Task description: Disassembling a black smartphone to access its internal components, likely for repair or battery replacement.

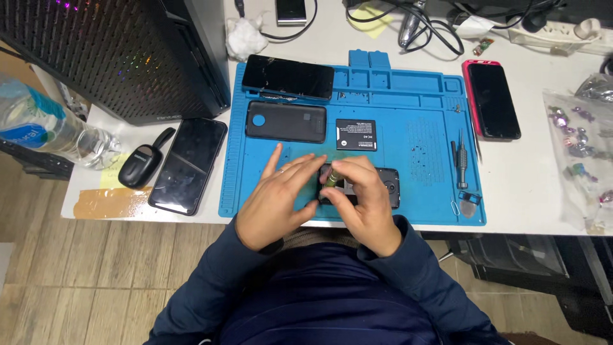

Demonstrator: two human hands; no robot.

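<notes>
While both of my hands work at the near edge of the blue mat (408, 211), the opened phone body (383, 188) lies there under them. My left hand (281, 201) steadies it with loose, spread fingers; my right hand (364, 204) pinches a small greenish screwdriver (332, 177) upright on it. Its back cover (286, 121) and battery (355, 135) already lie apart toward the mat's far edge, so I judge disassembly partly done, with inner screws left.
</notes>
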